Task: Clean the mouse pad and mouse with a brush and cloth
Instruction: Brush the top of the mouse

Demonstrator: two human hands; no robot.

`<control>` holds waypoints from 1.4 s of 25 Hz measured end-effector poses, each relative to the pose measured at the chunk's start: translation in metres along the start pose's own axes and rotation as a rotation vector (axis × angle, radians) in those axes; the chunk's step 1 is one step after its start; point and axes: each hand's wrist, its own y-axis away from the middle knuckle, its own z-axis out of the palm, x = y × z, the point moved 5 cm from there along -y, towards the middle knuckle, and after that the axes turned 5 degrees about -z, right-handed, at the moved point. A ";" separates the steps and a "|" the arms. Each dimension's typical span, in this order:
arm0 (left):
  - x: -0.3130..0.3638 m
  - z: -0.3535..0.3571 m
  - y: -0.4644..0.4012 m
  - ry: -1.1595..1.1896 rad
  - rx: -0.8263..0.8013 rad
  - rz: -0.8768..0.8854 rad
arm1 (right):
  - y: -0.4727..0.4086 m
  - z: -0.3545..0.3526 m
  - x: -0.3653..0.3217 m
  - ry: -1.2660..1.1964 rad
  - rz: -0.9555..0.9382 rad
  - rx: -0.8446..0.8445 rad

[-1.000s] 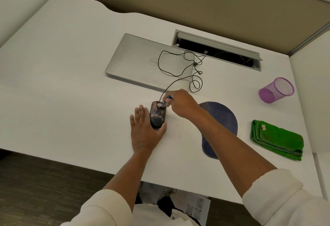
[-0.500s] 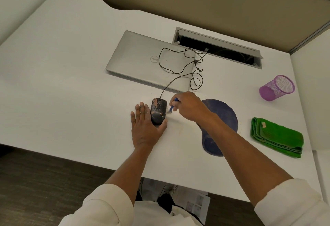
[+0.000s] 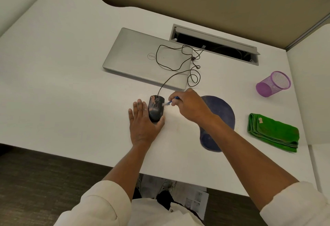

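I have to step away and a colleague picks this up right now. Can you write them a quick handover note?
Left hand: flat on the desk, bracing the mouse with fingers and thumb.
Right hand: grip on the blue brush, bristles at the mouse's right side.
Mouse pad lies under the right forearm; green cloth lies folded, right of it.
Done: none finished; mouse brushing underway.
Left: finish the mouse, brush the pad, wipe both.

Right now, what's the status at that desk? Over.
Left hand flat on desk, steadying mouse. Right hand grips blue brush, bristles at mouse's right side. Green cloth untouched. Nothing in the way.
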 end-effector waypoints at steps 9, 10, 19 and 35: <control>0.000 0.002 0.000 0.008 0.002 -0.005 | 0.009 0.023 -0.004 -0.107 0.047 0.089; 0.000 0.002 0.000 0.010 0.002 -0.007 | 0.008 0.019 -0.001 -0.081 0.065 0.143; 0.000 -0.001 0.001 -0.019 -0.030 -0.004 | 0.010 0.014 -0.002 -0.345 0.127 0.192; 0.000 -0.001 0.002 -0.028 -0.022 -0.003 | 0.005 0.032 -0.008 -0.317 0.179 0.076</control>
